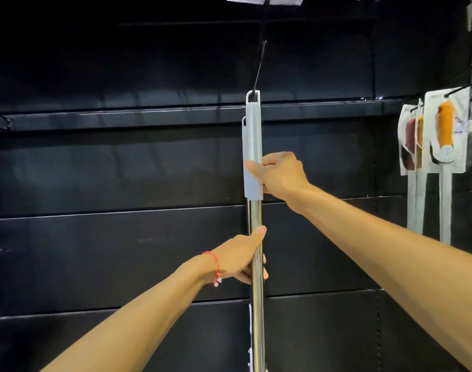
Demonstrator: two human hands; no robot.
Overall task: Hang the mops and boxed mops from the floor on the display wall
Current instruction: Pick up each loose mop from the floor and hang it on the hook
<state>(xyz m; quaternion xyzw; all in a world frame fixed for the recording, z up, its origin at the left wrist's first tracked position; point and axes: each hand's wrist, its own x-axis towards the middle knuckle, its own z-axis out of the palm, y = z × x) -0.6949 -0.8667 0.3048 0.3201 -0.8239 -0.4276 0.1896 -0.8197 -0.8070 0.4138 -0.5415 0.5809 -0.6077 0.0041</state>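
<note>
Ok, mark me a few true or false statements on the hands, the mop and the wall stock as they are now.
1. The right hand grips the mop's grey handle sleeve. True.
2. The left hand hangs free of the mop. False: its fingers curl round the chrome pole, below the sleeve.
3. The hanging loop at the top of the sleeve sits on the black hook. True.
4. The packaged mops at the right lie on the floor. False: they hang from hooks on the display wall.
5. The red bracelet is on the right wrist. False: it is on the left wrist.
</note>
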